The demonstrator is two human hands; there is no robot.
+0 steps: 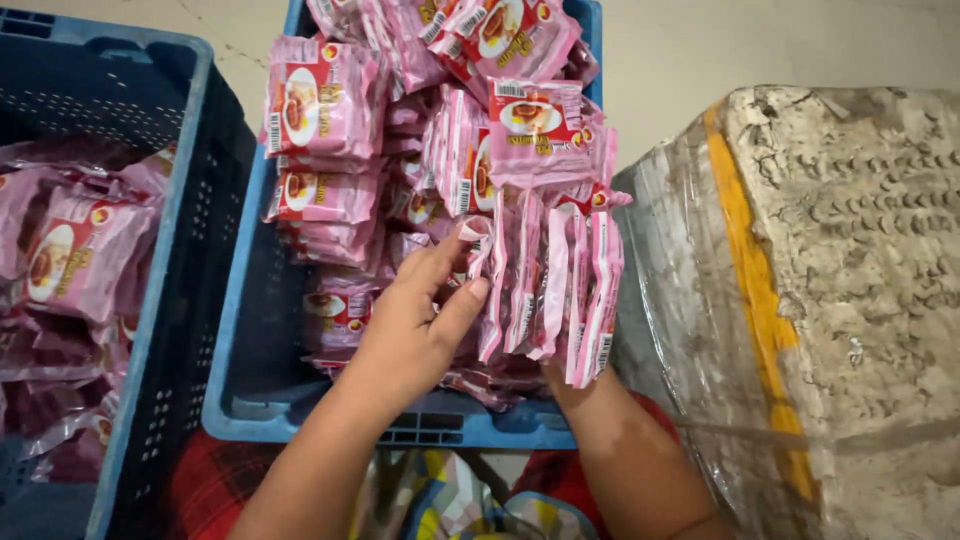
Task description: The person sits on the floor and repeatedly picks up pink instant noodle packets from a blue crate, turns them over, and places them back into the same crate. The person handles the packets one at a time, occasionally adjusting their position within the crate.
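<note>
Left hand (415, 325) reaches into middle crate (250, 400), fingers loosely curled, fingertips touching left end of a row of pink packets (545, 290) standing on edge at the crate's near right. Right hand (560, 378) mostly hidden under the row, grip can't tell. More packets (320, 105) piled behind. Left crate (170, 230) holds packets too. Wrapped block (840, 290) on right

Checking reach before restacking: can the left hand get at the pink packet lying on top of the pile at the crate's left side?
Probably yes: the left hand is fingering upright packets, and nothing covers that pink packet.
</note>
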